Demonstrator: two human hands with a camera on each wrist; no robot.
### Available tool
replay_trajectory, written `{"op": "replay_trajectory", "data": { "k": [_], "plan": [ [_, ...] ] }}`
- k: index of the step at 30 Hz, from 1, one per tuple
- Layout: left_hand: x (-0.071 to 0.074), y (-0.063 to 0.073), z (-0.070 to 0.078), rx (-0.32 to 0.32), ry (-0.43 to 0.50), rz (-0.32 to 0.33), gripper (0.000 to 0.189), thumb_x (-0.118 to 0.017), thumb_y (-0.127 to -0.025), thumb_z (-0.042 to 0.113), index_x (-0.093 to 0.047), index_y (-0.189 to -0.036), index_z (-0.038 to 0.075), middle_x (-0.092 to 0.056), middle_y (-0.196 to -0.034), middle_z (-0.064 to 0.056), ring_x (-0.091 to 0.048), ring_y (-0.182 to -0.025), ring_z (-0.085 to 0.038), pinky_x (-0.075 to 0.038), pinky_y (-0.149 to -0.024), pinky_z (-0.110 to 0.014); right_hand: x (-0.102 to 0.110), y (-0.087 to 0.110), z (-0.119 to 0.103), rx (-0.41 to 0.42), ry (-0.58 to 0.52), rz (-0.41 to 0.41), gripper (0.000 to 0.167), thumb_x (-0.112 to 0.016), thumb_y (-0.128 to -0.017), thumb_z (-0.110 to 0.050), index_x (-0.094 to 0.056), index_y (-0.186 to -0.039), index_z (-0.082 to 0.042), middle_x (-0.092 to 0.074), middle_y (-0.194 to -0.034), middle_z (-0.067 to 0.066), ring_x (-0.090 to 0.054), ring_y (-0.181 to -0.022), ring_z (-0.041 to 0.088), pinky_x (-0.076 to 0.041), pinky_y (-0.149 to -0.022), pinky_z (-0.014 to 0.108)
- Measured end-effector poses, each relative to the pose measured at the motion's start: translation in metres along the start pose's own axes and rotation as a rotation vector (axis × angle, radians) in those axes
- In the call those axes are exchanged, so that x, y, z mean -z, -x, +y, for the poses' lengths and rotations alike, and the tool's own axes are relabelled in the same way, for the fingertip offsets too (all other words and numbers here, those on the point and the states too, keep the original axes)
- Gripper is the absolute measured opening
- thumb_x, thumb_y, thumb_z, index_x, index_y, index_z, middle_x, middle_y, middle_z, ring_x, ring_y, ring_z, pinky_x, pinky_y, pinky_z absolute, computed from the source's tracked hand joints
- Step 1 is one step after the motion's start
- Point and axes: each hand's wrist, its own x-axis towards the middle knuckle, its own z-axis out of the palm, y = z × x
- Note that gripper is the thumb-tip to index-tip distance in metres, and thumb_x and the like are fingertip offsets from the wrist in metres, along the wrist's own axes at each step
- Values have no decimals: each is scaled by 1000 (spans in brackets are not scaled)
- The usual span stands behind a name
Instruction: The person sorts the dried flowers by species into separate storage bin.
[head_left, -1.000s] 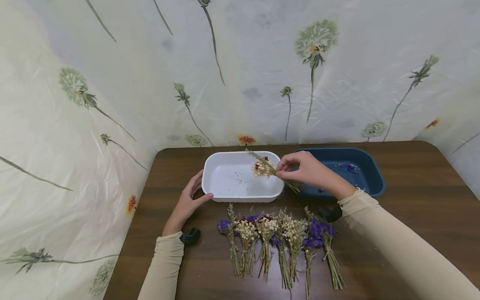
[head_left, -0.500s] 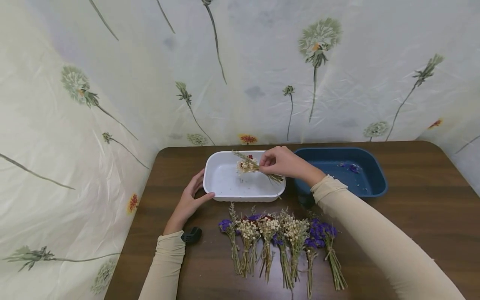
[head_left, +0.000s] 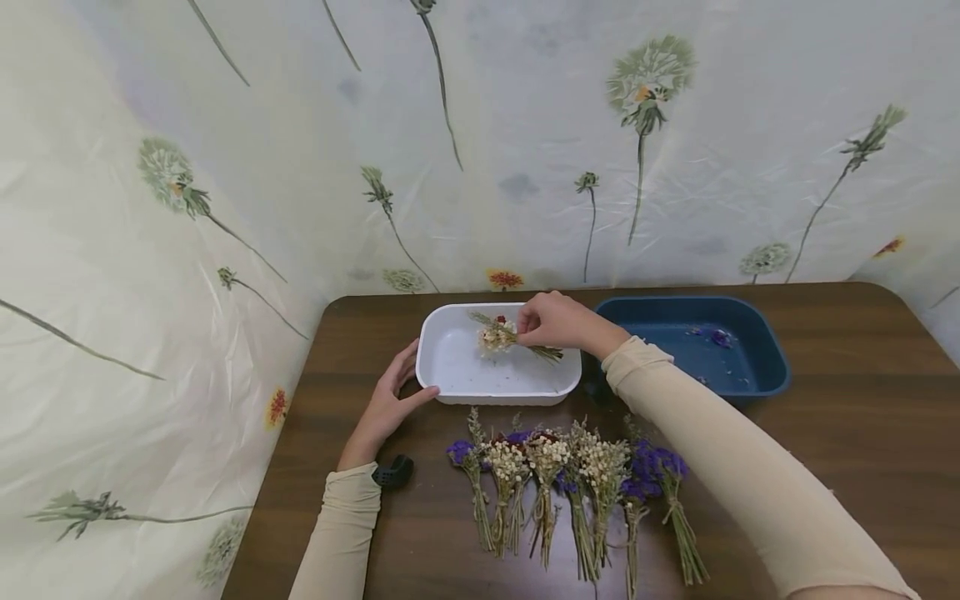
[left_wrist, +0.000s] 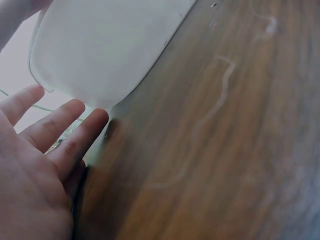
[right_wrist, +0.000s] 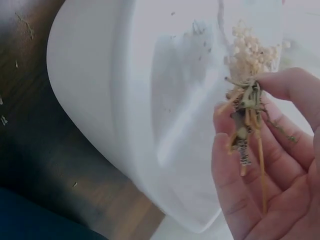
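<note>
Toward 9 o'clock the right hand [head_left: 558,321] had shifted since one second earlier, bringing a dried-flower bunch [head_left: 495,336] from the 3 o'clock rim of the white tray [head_left: 450,354] to over its interior. I logged that hand at the tray's 2 o'clock, thumb and fingers pinching the bunch near its tie, heads aimed at 10, stems at 4. Contact with the tray floor I could not tell. Left hand [head_left: 386,406] held its place at 9 o'clock, fingers extended along the outer wall, thumb spread to the rim at 8. I noted the blue tray [head_left: 753,350] at 3 o'clock, purple petals [head_left: 722,338] inside, and a row of tied bunches [head_left: 547,454] at 6.
</note>
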Motion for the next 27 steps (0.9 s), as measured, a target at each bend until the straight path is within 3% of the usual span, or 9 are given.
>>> {"op": "replay_trajectory", "data": {
  "k": [9,17,27],
  "plan": [
    [-1,1,3,0,0,2,83,-79,-92,13,-35,-161,29,-42,-164,-6,-45,-147,-33,-29,-124,-58,-8,-6,-3,-78,92,-93,12,-74,-93,-22,-73,-83,-15,-70,-81,0,-57,-70,15,-45,-65,28],
    [-1,1,1,-34,-2,-12,83,-78,-93,13,-34,-162,29,-44,-163,-8,-44,-148,-31,-33,-123,-55,-17,-9,3,19,94,-94,17,-78,-89,-15,-73,-73,-11,-67,-71,-1,-50,-61,11,-42,-62,26],
    [0,0,2,-35,-12,4,84,-77,-92,8,-34,-162,22,-42,-164,-12,-43,-149,-35,-32,-123,-57,-22,-11,6,24,135,-110,12,-80,-88,-18,-75,-79,-11,-73,-80,1,-56,-66,11,-46,-65,27]
  ]
}}
